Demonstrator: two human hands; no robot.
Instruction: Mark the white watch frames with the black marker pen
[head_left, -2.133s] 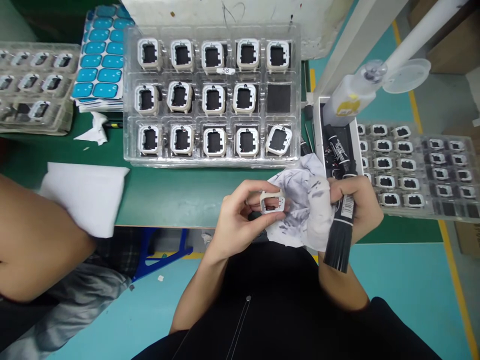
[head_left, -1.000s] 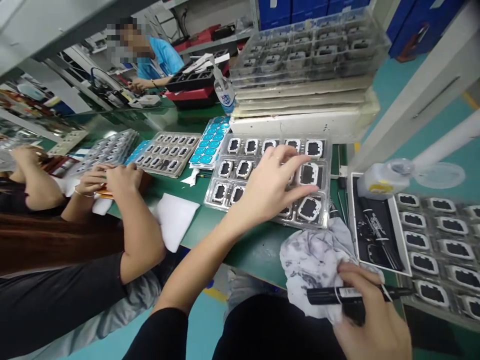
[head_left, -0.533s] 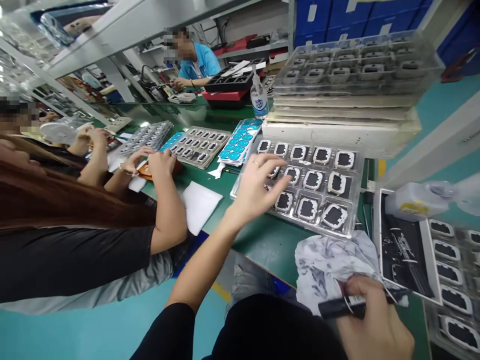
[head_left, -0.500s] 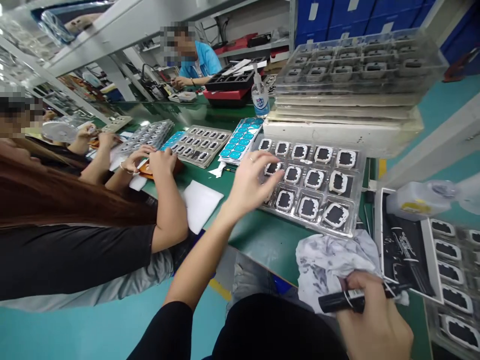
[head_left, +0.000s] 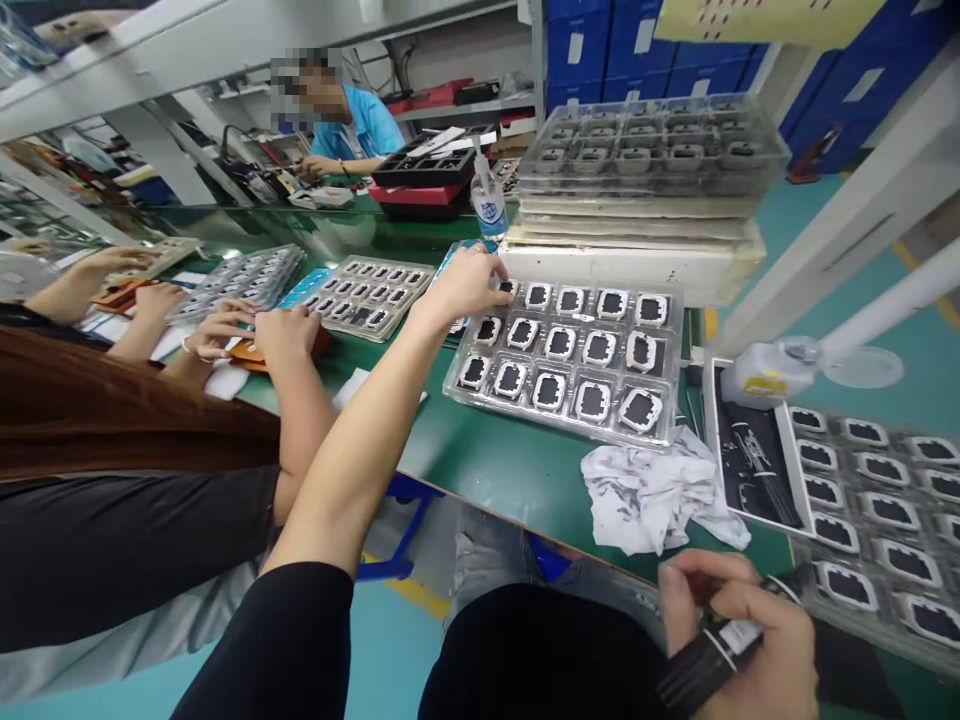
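My left hand (head_left: 469, 285) reaches to the back left corner of a clear plastic tray (head_left: 559, 425). Its thumb and forefinger are apart, close to a white-rimmed frame with a dark centre (head_left: 509, 287) in the corner pocket; whether they touch it is hard to see. More such frames, such as the tilted one (head_left: 641, 410) at the front right, sit in the tray's pockets. Low on the right, my right hand (head_left: 757, 640) is closed around a thick black marker pen (head_left: 701, 668) with a white label. A stained white cloth (head_left: 645, 495) lies crumpled at the tray's front right corner.
Stacked trays (head_left: 645, 170) stand behind. To the right are a shallow box (head_left: 757, 465), a plastic bottle (head_left: 772, 372) and another tray of frames (head_left: 885, 510). A pump bottle (head_left: 489, 205) stands behind my left hand. A co-worker's hands (head_left: 289, 335) work at left.
My left hand has moved left and back across the tray to its far corner. My right hand, with the marker pen, has drawn back from the cloth toward me. The view has shifted.
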